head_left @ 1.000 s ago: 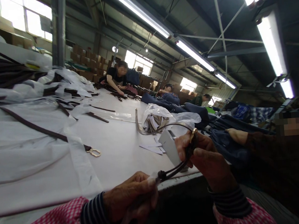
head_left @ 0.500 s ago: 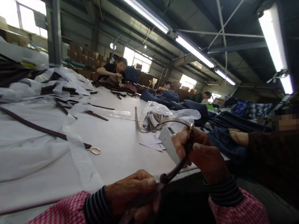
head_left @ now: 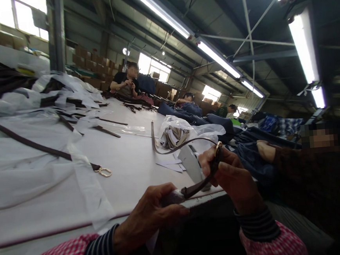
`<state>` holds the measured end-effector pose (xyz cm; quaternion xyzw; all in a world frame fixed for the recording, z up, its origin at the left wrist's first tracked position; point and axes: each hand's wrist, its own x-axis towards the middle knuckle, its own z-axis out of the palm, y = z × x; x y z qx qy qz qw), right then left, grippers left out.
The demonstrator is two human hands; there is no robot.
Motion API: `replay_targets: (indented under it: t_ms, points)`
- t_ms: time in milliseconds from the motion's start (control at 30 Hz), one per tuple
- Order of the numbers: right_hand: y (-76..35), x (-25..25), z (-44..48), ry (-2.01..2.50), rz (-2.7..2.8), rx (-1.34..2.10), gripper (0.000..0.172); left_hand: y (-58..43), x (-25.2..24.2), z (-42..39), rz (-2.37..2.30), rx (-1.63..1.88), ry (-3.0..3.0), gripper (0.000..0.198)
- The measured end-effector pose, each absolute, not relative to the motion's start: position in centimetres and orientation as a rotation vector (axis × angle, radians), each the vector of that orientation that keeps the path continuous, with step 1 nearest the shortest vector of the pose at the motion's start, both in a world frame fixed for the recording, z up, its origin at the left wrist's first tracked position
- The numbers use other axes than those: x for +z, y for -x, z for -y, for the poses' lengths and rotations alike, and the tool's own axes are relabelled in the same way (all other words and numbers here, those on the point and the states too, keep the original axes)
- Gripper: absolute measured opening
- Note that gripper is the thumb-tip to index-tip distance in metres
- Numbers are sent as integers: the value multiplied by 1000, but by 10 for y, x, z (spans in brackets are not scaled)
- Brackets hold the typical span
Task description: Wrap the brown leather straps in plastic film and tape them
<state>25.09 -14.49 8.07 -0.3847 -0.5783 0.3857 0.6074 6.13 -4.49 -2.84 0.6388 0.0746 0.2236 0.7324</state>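
My right hand grips a dark brown leather belt near its gold-coloured buckle, which sticks up above my fingers. My left hand closes on the belt's other stretch, where a piece of clear plastic wraps it. The belt runs taut between my hands, just above the table's near edge. Behind my right hand stand a grey card tag and a thin curved strap. My fingers hide the belt's holes and the rest of the buckle.
A white-covered table holds several plastic-sleeved belts at left, one with a gold buckle. A plastic bag of belt pieces and white papers lie ahead. A co-worker's arm reaches in at right.
My left hand has risen and rolled, showing the plastic around the belt. The belt now lies straighter between my hands. The view has turned slightly, and the far co-worker's hands have lifted.
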Motion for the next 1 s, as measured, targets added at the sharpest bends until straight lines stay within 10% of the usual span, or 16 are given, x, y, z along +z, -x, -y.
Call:
replay_targets:
  t_ms: [1000]
  points:
    - [-251, 72, 146, 850, 1328, 904, 17, -63, -47, 49, -87, 406, -915, 26]
